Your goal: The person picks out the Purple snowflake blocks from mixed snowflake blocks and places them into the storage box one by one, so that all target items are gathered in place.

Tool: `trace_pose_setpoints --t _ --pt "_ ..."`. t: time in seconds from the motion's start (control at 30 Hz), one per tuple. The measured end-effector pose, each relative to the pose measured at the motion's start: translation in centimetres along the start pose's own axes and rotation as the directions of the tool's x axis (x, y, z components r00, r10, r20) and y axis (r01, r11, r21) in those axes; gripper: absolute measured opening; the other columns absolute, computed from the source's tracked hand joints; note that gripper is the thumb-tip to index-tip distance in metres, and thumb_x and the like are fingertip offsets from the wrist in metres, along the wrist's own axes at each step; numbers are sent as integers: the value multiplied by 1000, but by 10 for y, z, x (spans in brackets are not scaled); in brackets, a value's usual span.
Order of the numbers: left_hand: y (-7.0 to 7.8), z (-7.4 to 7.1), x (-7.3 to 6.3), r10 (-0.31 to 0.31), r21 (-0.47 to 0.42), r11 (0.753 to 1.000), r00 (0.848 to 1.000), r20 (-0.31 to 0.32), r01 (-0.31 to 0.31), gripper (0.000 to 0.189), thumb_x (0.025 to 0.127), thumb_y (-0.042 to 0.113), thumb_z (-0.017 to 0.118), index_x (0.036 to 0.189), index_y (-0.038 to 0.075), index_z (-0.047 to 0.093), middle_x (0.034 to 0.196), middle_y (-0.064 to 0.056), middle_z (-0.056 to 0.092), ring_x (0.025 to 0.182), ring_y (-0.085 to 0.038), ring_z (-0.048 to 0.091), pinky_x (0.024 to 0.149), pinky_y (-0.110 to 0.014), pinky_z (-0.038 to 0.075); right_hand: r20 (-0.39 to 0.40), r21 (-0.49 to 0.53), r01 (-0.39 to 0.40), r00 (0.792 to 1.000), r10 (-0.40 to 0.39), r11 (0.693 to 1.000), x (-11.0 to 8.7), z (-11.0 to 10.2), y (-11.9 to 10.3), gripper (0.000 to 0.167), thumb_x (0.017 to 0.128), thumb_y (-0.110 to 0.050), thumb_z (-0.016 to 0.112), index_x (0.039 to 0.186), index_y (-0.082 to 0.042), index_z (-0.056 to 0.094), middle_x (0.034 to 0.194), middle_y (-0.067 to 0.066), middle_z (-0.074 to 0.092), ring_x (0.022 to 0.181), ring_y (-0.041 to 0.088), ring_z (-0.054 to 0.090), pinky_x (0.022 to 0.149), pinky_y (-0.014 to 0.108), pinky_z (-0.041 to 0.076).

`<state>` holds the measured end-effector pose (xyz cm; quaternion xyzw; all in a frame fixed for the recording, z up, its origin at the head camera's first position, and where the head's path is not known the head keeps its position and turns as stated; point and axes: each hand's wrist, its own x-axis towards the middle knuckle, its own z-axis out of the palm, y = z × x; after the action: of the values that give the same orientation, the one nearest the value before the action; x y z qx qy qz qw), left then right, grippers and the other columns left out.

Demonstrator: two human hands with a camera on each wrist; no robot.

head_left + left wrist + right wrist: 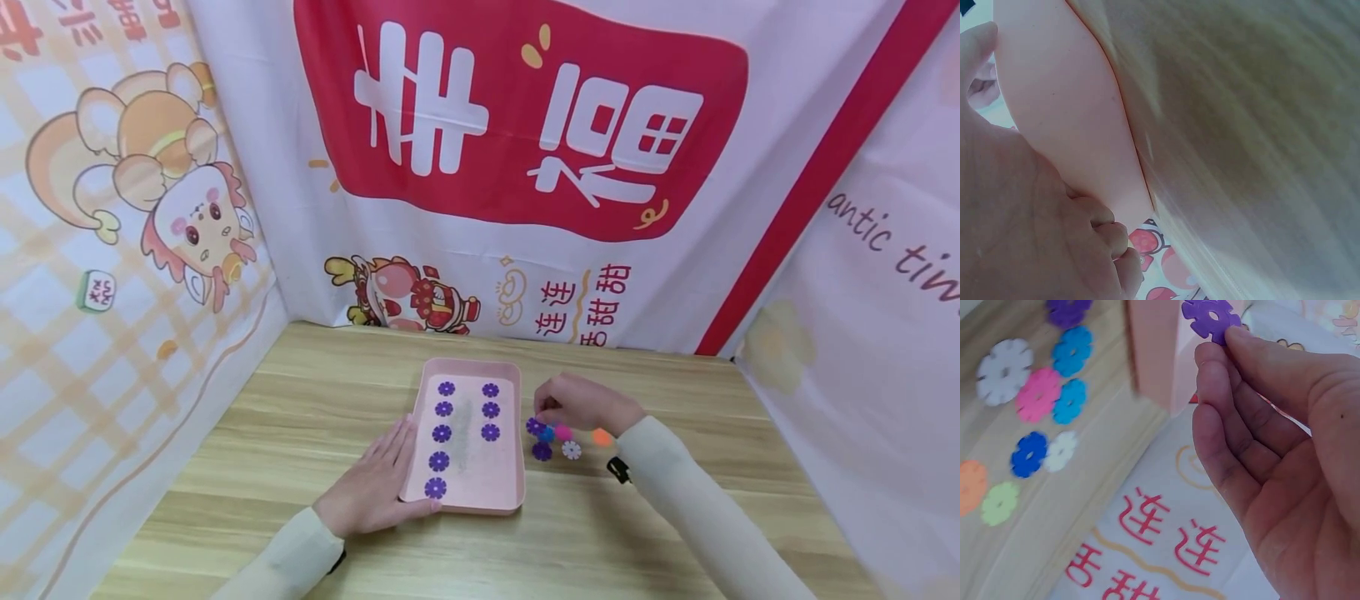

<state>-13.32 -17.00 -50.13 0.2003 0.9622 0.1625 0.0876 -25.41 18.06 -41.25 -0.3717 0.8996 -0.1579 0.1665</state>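
Note:
My left hand (371, 487) rests against the near left corner of a pink tray (480, 502), its fingers straight along the left side and thumb at the near edge. In the left wrist view, the fingers (1110, 237) lie against the tray's outer wall (1079, 106). Between thumb and fingertips, my right hand (581, 404) pinches a purple notched plastic disc (1213, 315), just right of the tray. Inside the tray, purple discs stand in two columns: several on the left, such as this disc (442, 433), and three on the right, including this disc (491, 409).
Loose notched discs lie on the wooden table (600, 517) right of the tray: another purple disc (542, 451), a white disc (1005, 372), a pink disc (1039, 394), an orange disc (971, 485), a green disc (1000, 504) and several blue ones. Printed cloth (255, 125) surrounds the table.

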Motion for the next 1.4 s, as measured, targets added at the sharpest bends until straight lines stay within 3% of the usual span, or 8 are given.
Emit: trace_pose_setpoints --t 0.23,0.6,0.73,1.0,1.4 --pt "-1 1 0 -2 6 1000 1000 0 2 122 92 83 54 168 -2 10 178 -20 4 166 -40 10 133 -59 20 7 -14 40 999 -39 999 23 7 -16 9 101 -15 72 95 -16 78 90 -2 77 78 9 69 75 20 59" --pt "1 2 0 3 -2 1000 1000 0 -3 121 92 81 55 168 -2 10 177 -21 5 166 -40 10 133 -59 20 9 -22 26 1000 -26 999 51 46 -33 10 102 -15 71 101 -17 81 96 -6 78 83 3 69 77 15 58" --pt "2 2 0 6 0 1000 1000 1 -6 121 92 81 55 168 -3 11 177 -21 5 166 -40 10 133 -59 21 25 -65 21 999 -20 998 55 58 -34 11 102 -18 71 105 -20 82 101 -8 79 88 -1 70 80 13 59" --pt "3 0 -1 -9 -7 1000 1000 8 9 121 92 81 55 168 -2 10 177 -21 5 166 -40 10 133 -59 20 30 -77 4 1000 -2 997 58 69 -30 13 101 -17 72 108 -19 83 102 -5 81 80 -3 68 74 12 58" --pt "2 0 0 -4 -2 1000 1000 4 4 121 93 80 55 168 -3 10 177 -22 5 166 -40 10 133 -59 20 26 -69 -12 1000 14 998 60 73 -27 11 102 -18 72 99 -20 83 86 -10 76 70 -2 65 67 12 56"
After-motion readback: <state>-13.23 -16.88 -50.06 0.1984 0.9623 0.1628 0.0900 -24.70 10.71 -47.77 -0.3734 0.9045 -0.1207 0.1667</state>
